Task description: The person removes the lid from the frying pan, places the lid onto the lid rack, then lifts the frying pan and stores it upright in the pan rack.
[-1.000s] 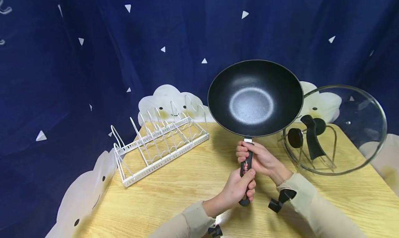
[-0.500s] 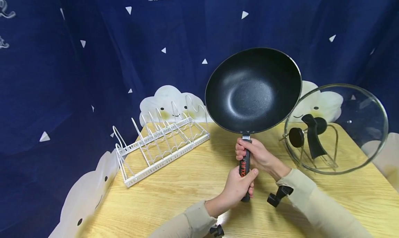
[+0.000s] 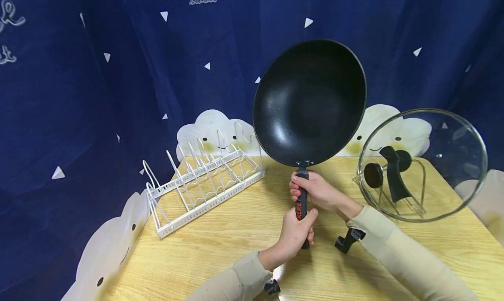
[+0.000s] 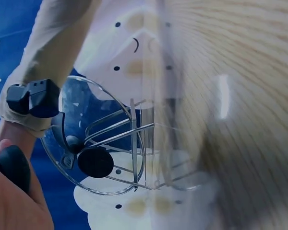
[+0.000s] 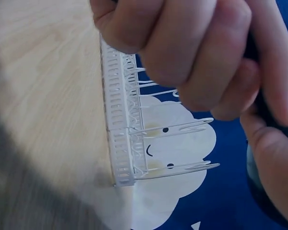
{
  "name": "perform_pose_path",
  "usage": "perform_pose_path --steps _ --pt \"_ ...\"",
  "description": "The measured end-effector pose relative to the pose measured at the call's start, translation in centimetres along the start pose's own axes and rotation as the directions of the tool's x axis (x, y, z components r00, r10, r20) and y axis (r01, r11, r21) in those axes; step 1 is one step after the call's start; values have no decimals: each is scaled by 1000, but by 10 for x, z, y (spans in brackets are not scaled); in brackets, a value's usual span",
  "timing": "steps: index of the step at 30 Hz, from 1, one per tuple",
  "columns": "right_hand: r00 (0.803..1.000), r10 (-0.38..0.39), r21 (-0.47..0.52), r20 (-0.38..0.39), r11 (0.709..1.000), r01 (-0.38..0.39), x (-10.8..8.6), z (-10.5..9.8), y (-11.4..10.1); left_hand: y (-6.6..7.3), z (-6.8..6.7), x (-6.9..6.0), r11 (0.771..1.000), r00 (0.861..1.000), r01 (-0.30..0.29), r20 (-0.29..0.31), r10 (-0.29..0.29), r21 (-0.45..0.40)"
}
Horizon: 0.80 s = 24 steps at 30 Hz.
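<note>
A black wok (image 3: 311, 104) is held up above the table, its dark inside facing me and its bowl tilted steeply upward. My right hand (image 3: 316, 189) grips the handle (image 3: 300, 200) close to the bowl. Lower down, near the handle's end, my left hand (image 3: 293, 234) wraps round the same handle. In the left wrist view the left hand (image 4: 17, 201) shows at the lower left with the black handle end (image 4: 13, 167). Curled fingers of the right hand (image 5: 182, 52) fill the top of the right wrist view.
A white wire rack (image 3: 204, 187) stands on the wooden table (image 3: 189, 253) at the left. At the right, a glass lid (image 3: 445, 161) leans upright in a small wire stand (image 3: 423, 191). A dark blue curtain (image 3: 220, 43) hangs behind, with white cloud cutouts (image 3: 212, 126) along the table's edges.
The wok's bowl has tipped up more steeply and shifted slightly left. Both hands have moved a little left and up with the handle, still gripping it. Rack and lid stay put.
</note>
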State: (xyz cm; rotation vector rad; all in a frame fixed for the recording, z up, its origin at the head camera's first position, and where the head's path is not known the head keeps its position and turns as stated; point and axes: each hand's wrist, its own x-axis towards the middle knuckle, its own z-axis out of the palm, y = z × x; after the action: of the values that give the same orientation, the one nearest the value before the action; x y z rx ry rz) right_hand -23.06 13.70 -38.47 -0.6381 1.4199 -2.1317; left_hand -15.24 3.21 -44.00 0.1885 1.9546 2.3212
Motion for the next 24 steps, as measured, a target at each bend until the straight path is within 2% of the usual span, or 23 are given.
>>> perform_pose_path --steps 4,8,16,24 --pt "999 32 -101 -16 994 -34 3 3 -6 0 5 4 1000 999 0 -42 -1 -26" --pt "997 70 -179 -27 981 -74 5 8 -15 0 11 8 997 998 -7 -58 3 -81" --pt "996 84 -310 -22 947 -86 11 9 -17 -4 12 11 979 999 0 -41 -9 -205" --pt "993 112 -359 -22 926 -112 18 17 -17 -5 8 12 956 999 -13 -32 4 -295"
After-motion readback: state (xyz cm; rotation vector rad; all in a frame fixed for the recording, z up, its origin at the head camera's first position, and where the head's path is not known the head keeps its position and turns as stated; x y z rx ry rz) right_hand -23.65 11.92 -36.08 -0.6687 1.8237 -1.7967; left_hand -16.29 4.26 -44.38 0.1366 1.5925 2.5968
